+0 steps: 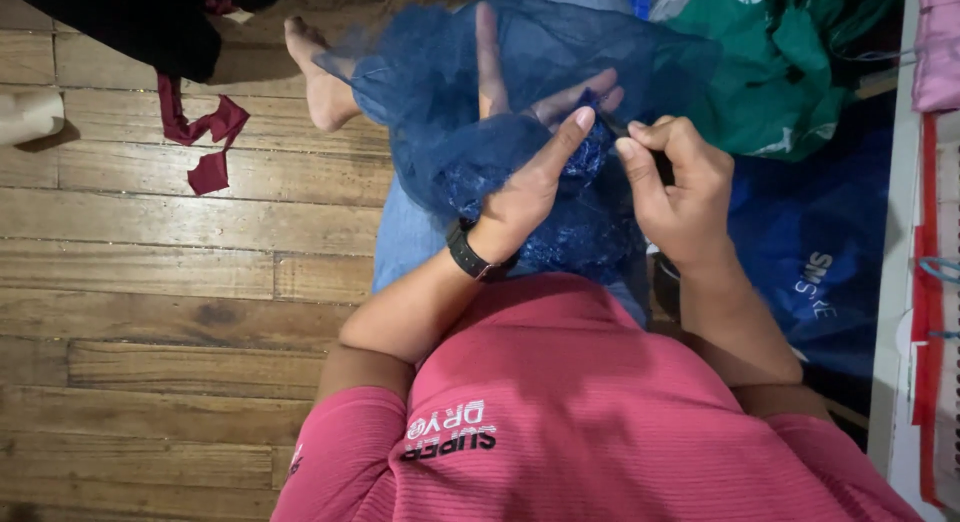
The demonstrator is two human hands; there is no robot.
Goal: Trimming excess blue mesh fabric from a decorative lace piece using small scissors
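blue net fabric [560, 72] worked over the lap, both hands on it.

the fabric is bunched on the knees, spread over the left hand [530, 187], whose fingers are splayed beneath the mesh, likely to keep it taut and visible. right hand [680, 187] is clenched, pinching a small dark tool [612, 124], too small to identify, at the fabric's edge. bare foot [320, 77] rests on the wooden floor [150, 282]; maroon scraps [205, 132] lie apart.
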